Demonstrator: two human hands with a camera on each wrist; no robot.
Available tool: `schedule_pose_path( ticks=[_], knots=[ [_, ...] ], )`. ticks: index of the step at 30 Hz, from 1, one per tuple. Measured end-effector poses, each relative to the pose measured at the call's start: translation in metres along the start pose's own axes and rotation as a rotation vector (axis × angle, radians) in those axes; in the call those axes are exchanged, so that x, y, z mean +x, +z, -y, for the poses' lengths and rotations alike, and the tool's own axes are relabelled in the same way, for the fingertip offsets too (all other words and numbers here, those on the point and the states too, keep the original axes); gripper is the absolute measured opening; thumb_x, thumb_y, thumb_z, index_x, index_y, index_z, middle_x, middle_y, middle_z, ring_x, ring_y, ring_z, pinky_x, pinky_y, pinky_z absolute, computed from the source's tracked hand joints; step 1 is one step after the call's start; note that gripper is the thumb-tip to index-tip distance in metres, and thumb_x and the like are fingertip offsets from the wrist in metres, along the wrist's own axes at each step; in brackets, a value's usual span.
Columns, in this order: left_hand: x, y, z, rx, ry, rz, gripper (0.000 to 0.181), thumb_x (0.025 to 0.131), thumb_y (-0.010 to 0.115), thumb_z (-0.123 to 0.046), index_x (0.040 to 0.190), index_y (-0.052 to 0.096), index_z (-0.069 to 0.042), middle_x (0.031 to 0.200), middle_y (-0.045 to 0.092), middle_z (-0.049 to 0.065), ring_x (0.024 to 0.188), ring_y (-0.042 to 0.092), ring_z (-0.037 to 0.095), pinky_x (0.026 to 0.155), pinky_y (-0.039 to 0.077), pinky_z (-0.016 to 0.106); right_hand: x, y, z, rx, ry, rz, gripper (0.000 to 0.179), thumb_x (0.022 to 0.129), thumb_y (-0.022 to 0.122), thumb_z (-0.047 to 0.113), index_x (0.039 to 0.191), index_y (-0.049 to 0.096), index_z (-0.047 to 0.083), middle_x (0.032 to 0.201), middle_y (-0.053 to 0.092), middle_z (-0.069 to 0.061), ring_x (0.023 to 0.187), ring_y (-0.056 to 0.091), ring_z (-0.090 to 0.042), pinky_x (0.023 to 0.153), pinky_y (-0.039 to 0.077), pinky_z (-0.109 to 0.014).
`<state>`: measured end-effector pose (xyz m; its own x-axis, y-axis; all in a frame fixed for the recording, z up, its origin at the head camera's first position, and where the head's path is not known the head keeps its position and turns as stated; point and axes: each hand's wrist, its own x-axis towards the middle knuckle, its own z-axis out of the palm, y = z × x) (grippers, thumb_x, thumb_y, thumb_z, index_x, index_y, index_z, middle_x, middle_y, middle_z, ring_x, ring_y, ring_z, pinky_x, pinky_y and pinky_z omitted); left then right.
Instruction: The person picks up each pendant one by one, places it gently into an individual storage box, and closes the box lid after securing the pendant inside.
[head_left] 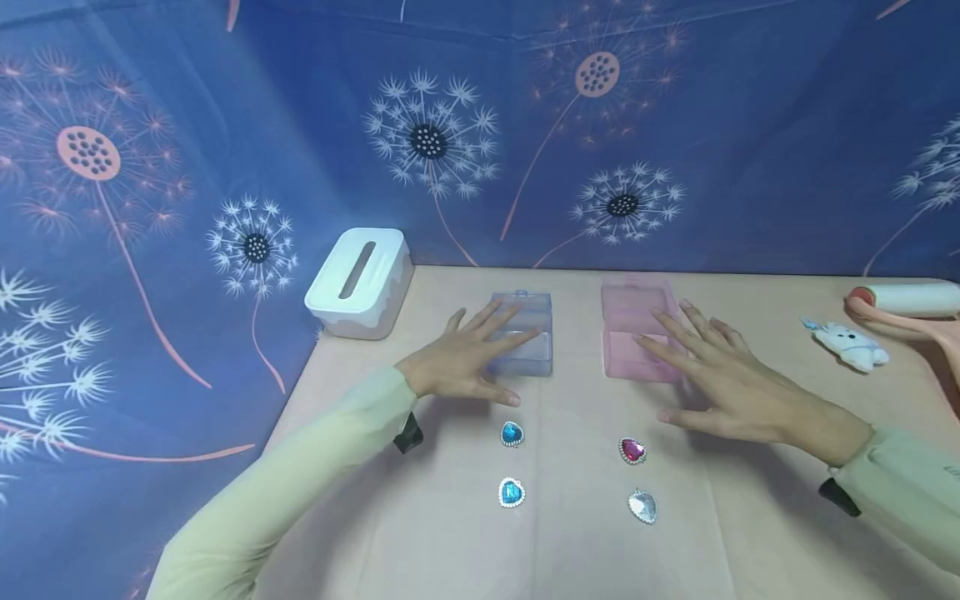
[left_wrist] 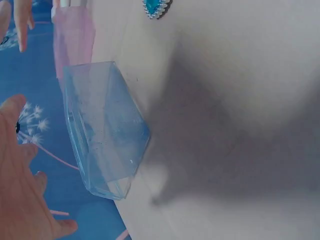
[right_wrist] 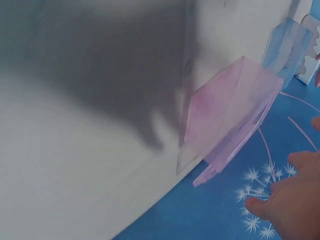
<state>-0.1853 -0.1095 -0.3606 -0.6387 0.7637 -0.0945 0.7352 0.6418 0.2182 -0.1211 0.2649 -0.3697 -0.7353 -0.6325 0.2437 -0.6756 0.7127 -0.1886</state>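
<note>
My left hand (head_left: 468, 354) hovers with spread fingers over the left side of a clear blue plastic box (head_left: 532, 354), whose lid is raised at the back. My right hand (head_left: 720, 375), fingers also spread, is above the right side of a clear pink plastic box (head_left: 637, 354) with its lid up too. Both hands hold nothing. In front of the boxes lie two blue heart-shaped gems (head_left: 512, 433) with silvery edging, one behind the other. To their right are a magenta heart gem (head_left: 632, 451) and a clear heart gem (head_left: 642, 506). The left wrist view shows the blue box (left_wrist: 107, 130) close up.
A white tissue box (head_left: 360, 279) stands at the back left. At the right are a small white plush toy (head_left: 851, 346) and a white roll with a pinkish handle (head_left: 907, 298). A blue dandelion-print cloth (head_left: 495, 167) hangs behind the table's back edge.
</note>
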Motion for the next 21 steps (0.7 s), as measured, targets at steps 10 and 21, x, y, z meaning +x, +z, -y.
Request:
schedule_pose_path(
  ticks=[10, 21],
  knots=[
    [0.000, 0.015, 0.021, -0.273, -0.060, -0.225, 0.097, 0.075, 0.083, -0.030, 0.153, 0.026, -0.024, 0.163, 0.010, 0.011, 0.149, 0.015, 0.034, 0.115, 0.028, 0.059, 0.023, 0.021, 0.044, 0.255, 0.051, -0.179, 0.084, 0.076, 0.082, 0.017, 0.148, 0.040, 0.017, 0.153, 0.040, -0.011, 0.143, 0.035, -0.026, 0.117, 0.017, -0.015],
    [0.012, 0.040, 0.042, -0.699, -0.221, -0.374, 0.090, 0.079, 0.080, -0.018, 0.153, 0.028, -0.018, 0.156, 0.033, 0.009, 0.141, 0.037, 0.034, 0.116, 0.031, 0.047, 0.067, 0.075, 0.110, 0.802, 0.285, -0.020, 0.065, 0.081, 0.078, 0.018, 0.140, 0.050, 0.009, 0.140, 0.054, -0.016, 0.120, 0.059, -0.037, 0.099, 0.050, -0.045]
  ],
)
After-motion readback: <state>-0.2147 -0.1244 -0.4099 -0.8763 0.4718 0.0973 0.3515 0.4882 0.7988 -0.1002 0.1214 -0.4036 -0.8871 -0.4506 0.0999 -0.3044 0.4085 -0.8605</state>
